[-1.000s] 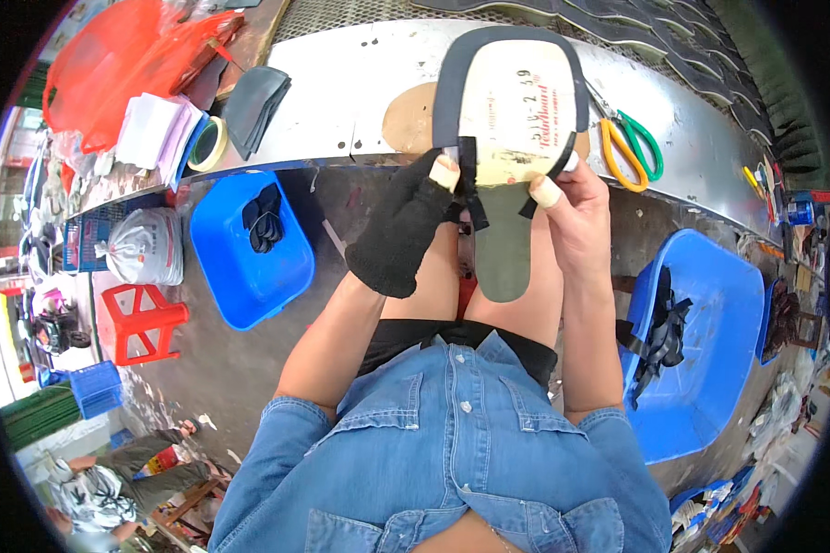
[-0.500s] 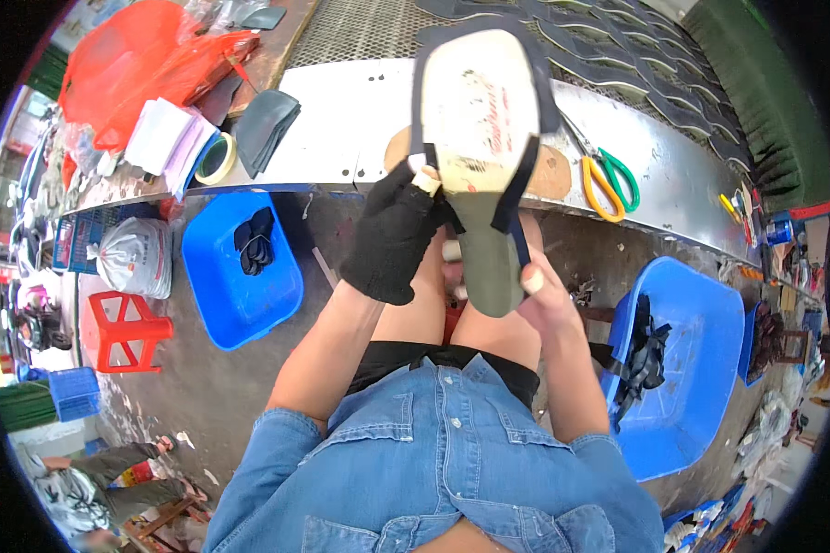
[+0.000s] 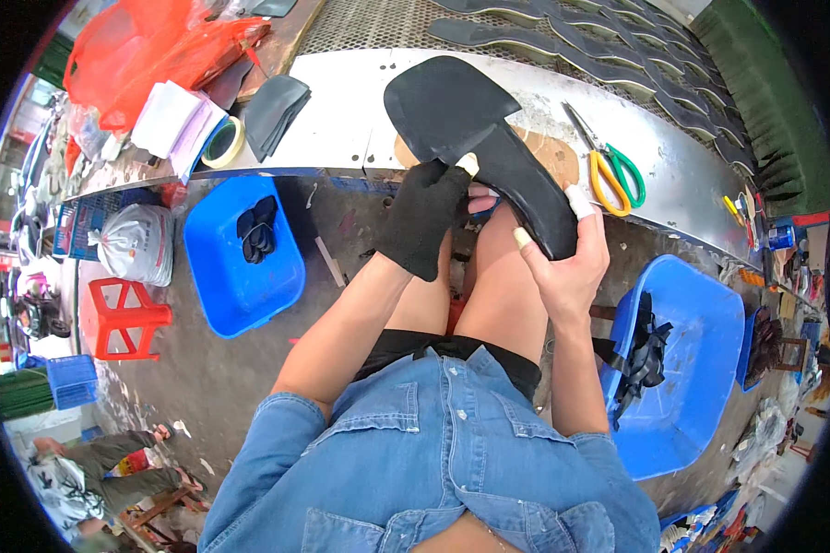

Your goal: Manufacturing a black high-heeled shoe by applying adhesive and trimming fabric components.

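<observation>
A black sandal insole (image 3: 447,106), with a broad squared front and a narrower heel end, is held tilted above the near edge of the metal bench. Its smooth black face is toward me. My left hand (image 3: 422,214), in a black fingerless glove, grips it at the waist with the thumb on top. My right hand (image 3: 567,263), with wrapped fingertips, pinches the heel end between thumb and fingers. Behind the insole, tan pieces (image 3: 551,158) partly show on the bench. Scissors (image 3: 607,175) with yellow and green handles lie just beyond my right hand.
Insoles (image 3: 609,69) lie in rows on the mesh (image 3: 369,26) at the back. Papers (image 3: 177,124), tape (image 3: 223,143) and dark sheets (image 3: 275,115) are at left. Blue tubs holding black pieces stand left (image 3: 217,295) and right (image 3: 701,405); a red stool (image 3: 124,318) is far left.
The insole has turned over, from its cream and green strapped side to its smooth black face. It has also tilted, front end leftward. My right hand has shifted up and right along the heel.
</observation>
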Demonstrator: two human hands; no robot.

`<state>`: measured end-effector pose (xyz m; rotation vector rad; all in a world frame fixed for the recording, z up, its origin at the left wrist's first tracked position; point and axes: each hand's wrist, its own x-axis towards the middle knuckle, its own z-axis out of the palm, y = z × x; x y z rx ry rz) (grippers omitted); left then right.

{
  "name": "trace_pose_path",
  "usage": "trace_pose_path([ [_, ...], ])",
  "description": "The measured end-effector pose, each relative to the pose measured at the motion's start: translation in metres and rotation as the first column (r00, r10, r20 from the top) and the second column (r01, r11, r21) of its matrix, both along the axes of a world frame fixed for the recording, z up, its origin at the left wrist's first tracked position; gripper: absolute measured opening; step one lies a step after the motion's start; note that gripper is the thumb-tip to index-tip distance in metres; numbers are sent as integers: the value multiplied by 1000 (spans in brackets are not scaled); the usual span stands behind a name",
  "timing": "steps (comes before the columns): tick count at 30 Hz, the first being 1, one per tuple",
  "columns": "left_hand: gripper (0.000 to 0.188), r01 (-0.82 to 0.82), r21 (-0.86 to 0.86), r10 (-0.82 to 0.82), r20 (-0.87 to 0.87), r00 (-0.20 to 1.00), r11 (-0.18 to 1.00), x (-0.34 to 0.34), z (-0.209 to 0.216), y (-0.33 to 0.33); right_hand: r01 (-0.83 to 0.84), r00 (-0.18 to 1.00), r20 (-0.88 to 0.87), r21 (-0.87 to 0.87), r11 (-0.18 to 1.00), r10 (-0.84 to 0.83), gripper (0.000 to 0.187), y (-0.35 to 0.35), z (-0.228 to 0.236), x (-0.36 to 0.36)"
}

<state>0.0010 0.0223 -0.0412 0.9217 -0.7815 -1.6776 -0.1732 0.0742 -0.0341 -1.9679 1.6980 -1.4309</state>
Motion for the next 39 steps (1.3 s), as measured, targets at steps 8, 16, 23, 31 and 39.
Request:
trace_pose_path([
  [8, 28, -64, 51, 67, -60, 996, 997, -3, -12, -4, -67, 998, 7, 27, 997, 67, 73, -1, -8, -10],
  [16, 25, 27, 66, -14, -186, 983, 997, -1, -8, -5, -87, 988, 140, 145, 986, 67, 64, -3, -17, -15],
  [23, 21, 15, 58, -9, -112, 994, 998, 6, -11, -1, -202, 956, 233, 81, 976, 178, 71, -7, -22, -11],
  [31, 25, -21, -16, 19, -97, 995, 1000, 16, -9, 13, -503, 575, 777, 89, 860, 256, 52, -12, -32, -33],
  [39, 28, 48, -26, -46, 60, 997, 999, 32, -21, 20, -709, 486, 813, 151, 689, 322, 49, -6, -12, -38],
])
